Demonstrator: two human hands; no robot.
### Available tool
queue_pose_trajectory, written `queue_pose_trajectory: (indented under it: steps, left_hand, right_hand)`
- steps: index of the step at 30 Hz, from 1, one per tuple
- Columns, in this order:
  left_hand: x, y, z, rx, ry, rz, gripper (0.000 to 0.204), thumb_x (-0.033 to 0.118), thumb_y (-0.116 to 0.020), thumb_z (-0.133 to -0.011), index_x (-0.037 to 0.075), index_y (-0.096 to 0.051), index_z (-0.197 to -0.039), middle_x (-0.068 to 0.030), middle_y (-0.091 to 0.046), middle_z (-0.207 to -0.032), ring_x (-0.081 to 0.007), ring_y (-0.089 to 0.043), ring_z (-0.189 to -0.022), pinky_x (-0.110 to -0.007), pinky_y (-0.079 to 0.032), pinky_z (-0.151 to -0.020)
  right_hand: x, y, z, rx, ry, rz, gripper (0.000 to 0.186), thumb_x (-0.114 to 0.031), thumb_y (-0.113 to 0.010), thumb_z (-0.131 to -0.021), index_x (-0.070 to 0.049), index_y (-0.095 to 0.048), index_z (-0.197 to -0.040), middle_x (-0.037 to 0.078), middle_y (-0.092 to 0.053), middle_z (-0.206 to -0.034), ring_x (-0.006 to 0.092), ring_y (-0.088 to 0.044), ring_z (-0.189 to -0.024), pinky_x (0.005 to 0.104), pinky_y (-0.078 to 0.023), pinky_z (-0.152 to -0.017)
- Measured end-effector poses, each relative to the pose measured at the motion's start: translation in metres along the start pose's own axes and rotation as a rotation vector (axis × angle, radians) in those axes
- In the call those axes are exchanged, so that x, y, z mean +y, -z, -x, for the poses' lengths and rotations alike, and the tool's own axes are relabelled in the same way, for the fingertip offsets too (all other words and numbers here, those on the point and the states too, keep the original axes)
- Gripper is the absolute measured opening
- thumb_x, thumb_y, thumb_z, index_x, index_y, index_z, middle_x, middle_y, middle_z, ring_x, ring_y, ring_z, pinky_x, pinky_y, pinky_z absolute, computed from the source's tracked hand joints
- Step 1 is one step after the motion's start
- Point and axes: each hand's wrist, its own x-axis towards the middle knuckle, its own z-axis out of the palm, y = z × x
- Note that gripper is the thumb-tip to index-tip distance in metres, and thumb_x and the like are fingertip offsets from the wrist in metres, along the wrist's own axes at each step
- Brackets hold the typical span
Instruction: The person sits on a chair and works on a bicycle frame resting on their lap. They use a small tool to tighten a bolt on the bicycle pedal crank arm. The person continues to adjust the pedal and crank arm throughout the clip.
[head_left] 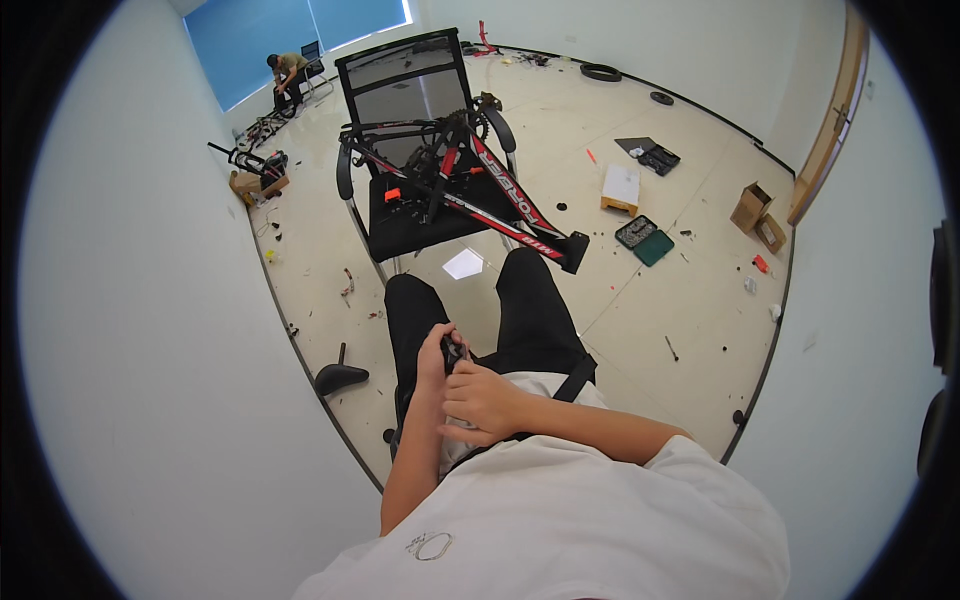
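On the lap: a small dark part (455, 352) is held between both hands, over the black trousers (530, 300), close to the body.
Left hand (434, 358): the fingers are curled and closed on the small dark part from the left side.
Right hand (482, 402): the fingers are bent together and laid over the near end of the part; it cannot be told if they pinch it or only rest on it.
The part itself: most of it is hidden by the fingers, so its kind cannot be told.
Just ahead of the knees: a black chair (410, 150) is seen, with a red, black and white bike frame (480, 180) laid across its seat.
On the floor (680, 290) to the right: a green tool case (645, 240), a black tool case (655, 157) and some small boxes (755, 215) are spread well apart.
On the floor to the left: a black bike saddle (340, 378) is lying near the wall.
At the far corner: another person (288, 75) is bent over other bike parts.
How it is best done: the part should be kept low over the lap and held still by the left hand, so nothing is dropped. Small turns should be made slowly by the right fingertips, and the part should be tipped up so it can be seen.
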Motion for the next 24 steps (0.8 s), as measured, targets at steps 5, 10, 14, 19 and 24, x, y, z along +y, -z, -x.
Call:
queue_pose_trajectory:
  steps: [5,10,14,19,24]
  left_hand:
    - [0.016,-0.023,0.022,-0.037,0.06,0.08,0.027,0.027,-0.058,-0.085,0.01,-0.048,-0.067,-0.0055,-0.049,-0.059,-0.0124,-0.041,-0.041,-0.025,-0.036,-0.039]
    - [0.026,-0.038,0.039,-0.125,0.101,0.055,0.027,0.026,-0.058,-0.086,0.011,-0.048,-0.067,-0.0047,-0.049,-0.059,-0.0117,-0.039,-0.04,-0.024,-0.033,-0.04]
    - [0.029,-0.04,0.046,-0.238,0.033,0.076,0.023,0.019,-0.061,-0.085,0.007,-0.05,-0.069,-0.0067,-0.05,-0.06,-0.0145,-0.042,-0.042,-0.026,-0.034,-0.043]
    - [0.028,-0.053,0.057,-0.395,-0.086,-0.084,0.011,0.003,-0.064,-0.08,0.003,-0.055,-0.075,-0.0054,-0.051,-0.065,-0.0136,-0.049,-0.053,-0.025,-0.036,-0.048]
    - [0.003,-0.071,0.065,-0.55,0.029,-0.056,0.017,-0.001,-0.064,-0.077,0.005,-0.049,-0.085,-0.0051,-0.051,-0.075,-0.013,-0.044,-0.057,-0.025,-0.033,-0.053]
  right_hand:
    - [0.018,0.031,0.009,-0.135,0.176,0.163,0.026,-0.023,-0.064,-0.075,-0.001,-0.059,-0.062,0.01,-0.061,-0.072,0.0266,-0.057,-0.088,0.0376,-0.039,-0.1]
    - [0.012,0.072,0.008,-0.666,0.183,0.333,0.033,-0.028,-0.063,-0.075,-0.001,-0.06,-0.055,0.012,-0.061,-0.069,0.0267,-0.059,-0.086,0.0392,-0.035,-0.101]
    - [0.041,0.084,0.022,-0.804,0.026,0.449,0.023,-0.023,-0.059,-0.079,-0.005,-0.065,-0.067,0.013,-0.063,-0.069,0.0296,-0.061,-0.076,0.0416,-0.043,-0.085]
    - [0.085,0.118,0.016,-0.438,-0.521,0.099,0.028,-0.013,-0.052,-0.084,0.002,-0.063,-0.105,0.02,-0.066,-0.081,0.0326,-0.065,-0.08,0.04,-0.051,-0.075]
    - [0.09,0.105,-0.016,-0.269,-0.665,-0.487,0.036,-0.001,-0.039,-0.078,0.004,-0.058,-0.109,0.015,-0.068,-0.085,0.0234,-0.066,-0.082,0.034,-0.052,-0.076]
